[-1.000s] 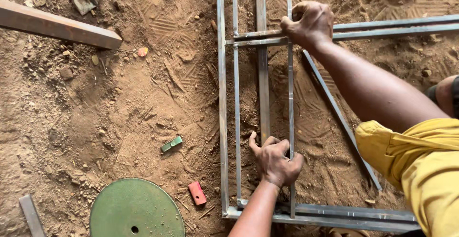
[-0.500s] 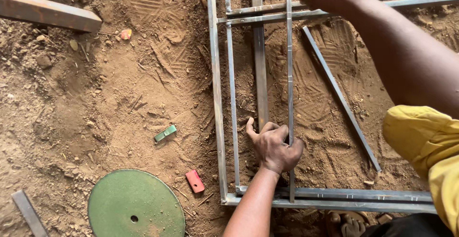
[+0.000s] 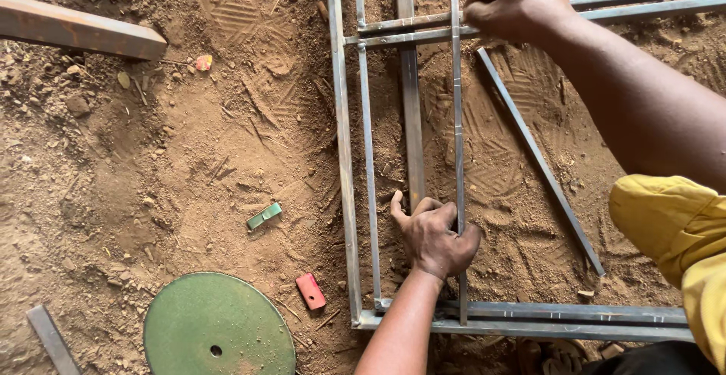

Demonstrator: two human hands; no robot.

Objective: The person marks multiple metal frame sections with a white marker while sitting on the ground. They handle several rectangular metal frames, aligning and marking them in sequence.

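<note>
A grey steel frame (image 3: pixel 344 156) of thin square bars lies on sandy ground. A thin upright bar (image 3: pixel 457 133) runs across it from top to bottom. My left hand (image 3: pixel 432 235) is closed around this bar near its lower end, just above the frame's bottom rail (image 3: pixel 560 316). My right hand (image 3: pixel 518 3) grips the same bar at the top, where it crosses the upper cross rail (image 3: pixel 401 31). A wider flat bar (image 3: pixel 411 118) lies beside it, and a loose rod (image 3: pixel 541 159) slants on the sand to the right.
A round green metal disc (image 3: pixel 215 326) lies at the lower left, with a small red piece (image 3: pixel 311 290) and a small green piece (image 3: pixel 264 215) near it. A rusty steel beam (image 3: pixel 79 35) lies at the upper left. My yellow sleeve (image 3: pixel 673 231) fills the right edge.
The view has shifted closer and slightly down. Both hands keep their hold on the thin bar, which has shifted slightly within the frame.
</note>
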